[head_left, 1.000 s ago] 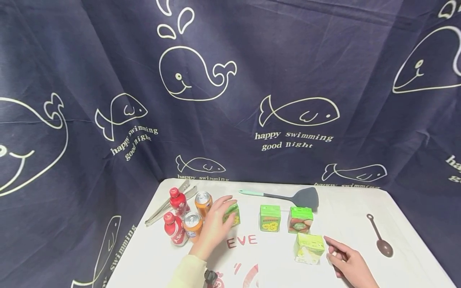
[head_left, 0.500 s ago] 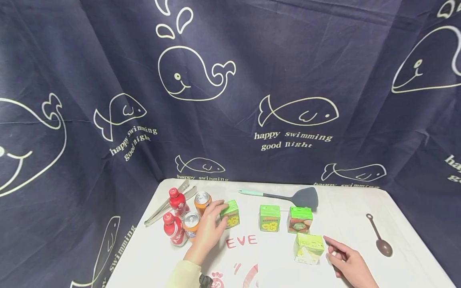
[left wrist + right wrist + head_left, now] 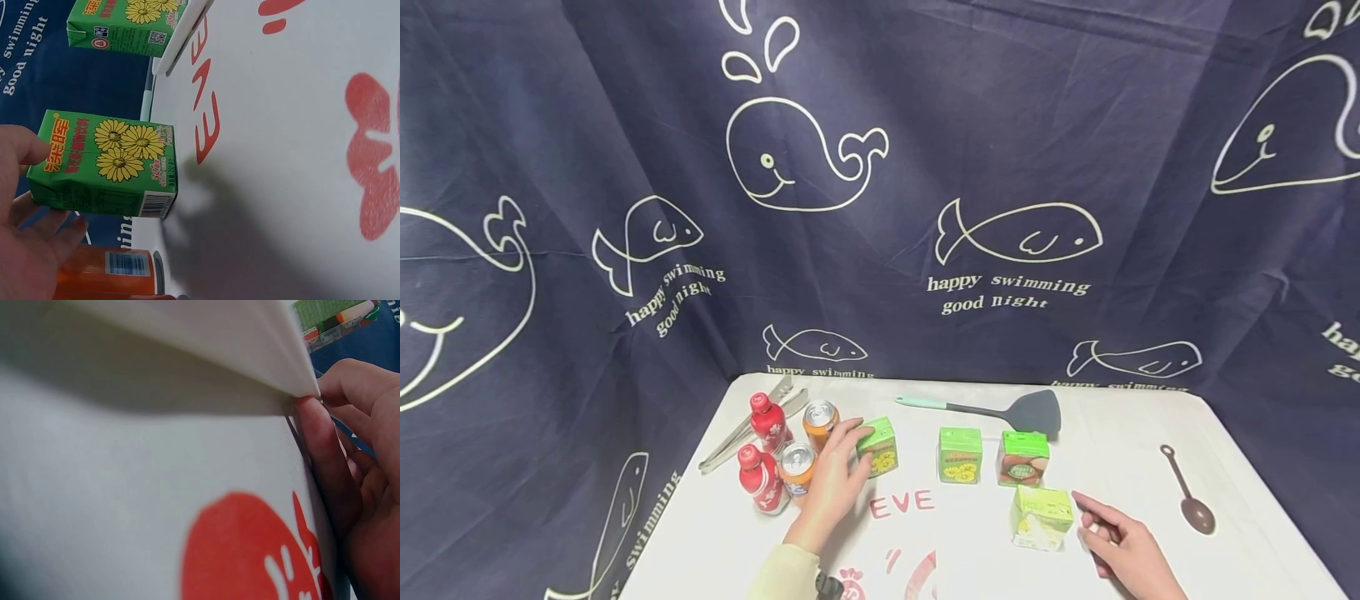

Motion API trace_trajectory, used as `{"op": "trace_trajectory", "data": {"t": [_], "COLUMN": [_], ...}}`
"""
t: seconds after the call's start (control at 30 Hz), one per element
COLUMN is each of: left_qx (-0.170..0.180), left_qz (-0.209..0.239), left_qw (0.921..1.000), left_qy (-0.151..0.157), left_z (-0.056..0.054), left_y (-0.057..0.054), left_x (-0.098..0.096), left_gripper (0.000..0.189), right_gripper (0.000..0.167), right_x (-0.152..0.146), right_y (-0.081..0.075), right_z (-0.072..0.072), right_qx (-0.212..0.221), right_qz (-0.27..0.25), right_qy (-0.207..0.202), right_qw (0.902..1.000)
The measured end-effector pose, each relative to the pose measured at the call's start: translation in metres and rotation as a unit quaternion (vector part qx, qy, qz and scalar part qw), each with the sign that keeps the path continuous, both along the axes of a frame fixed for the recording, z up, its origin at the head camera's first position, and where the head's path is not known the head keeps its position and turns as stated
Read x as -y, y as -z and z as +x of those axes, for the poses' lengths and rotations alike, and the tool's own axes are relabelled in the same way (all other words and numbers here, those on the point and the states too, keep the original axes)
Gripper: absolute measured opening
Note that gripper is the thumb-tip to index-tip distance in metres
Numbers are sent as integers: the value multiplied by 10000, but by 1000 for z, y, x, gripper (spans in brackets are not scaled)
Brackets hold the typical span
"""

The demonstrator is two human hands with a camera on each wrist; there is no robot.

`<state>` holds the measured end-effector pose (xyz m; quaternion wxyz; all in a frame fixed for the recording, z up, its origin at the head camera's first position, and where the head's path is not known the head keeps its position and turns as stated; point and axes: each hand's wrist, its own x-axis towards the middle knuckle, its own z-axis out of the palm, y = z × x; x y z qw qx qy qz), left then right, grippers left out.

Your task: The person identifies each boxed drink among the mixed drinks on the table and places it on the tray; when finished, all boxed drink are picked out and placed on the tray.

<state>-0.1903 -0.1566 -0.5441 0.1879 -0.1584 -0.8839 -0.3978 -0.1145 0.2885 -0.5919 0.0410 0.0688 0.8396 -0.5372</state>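
Observation:
My left hand (image 3: 833, 475) grips a green drink carton (image 3: 883, 450) by its left side. In the left wrist view the thumb (image 3: 30, 149) lies across the top of the carton's flowered front, while other fingers spread loosely beside its edge. That carton stands upright next to two orange cans (image 3: 797, 467). My right hand (image 3: 1127, 542) is beside a pale green carton (image 3: 1043, 518), with the index fingertip close to its right edge and the other fingers loosely curled. In the right wrist view the thumb (image 3: 325, 450) overlaps the edge of a white surface.
Two red bottles (image 3: 763, 479) and metal tongs (image 3: 741, 437) are at the table's left. Behind a second flowered carton (image 3: 960, 457) and a brown-fronted carton (image 3: 1023, 460) lies a spatula (image 3: 992, 410). A brown spoon (image 3: 1193, 500) lies at the right on the white tablecloth (image 3: 1150, 442).
My left hand has drawn back left and down from over the flowered carton to its left side, uncovering its front, then stayed there. The right hand has not moved.

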Motion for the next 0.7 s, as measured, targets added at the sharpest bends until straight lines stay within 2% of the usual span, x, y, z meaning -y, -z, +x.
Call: {"op": "trace_trajectory", "data": {"t": [0.27, 0.5, 0.7], "left_qx": [131, 15, 84], "left_qz": [139, 211, 346], "left_qw": [9998, 9998, 9994], "left_qy": [23, -2, 13], "left_z": [-2, -4, -4], "left_y": [1, 1, 3], "left_x": [-1, -2, -1], "left_gripper": [40, 38, 39], "right_gripper": [53, 53, 51], "right_x": [0, -1, -1], "right_y": [2, 3, 4], "right_z": [0, -2, -1], "right_qx": [-12, -38, -179], "right_qz": [82, 109, 112], "right_qy": [18, 23, 22], "right_qw": [10000, 9999, 9998]}}
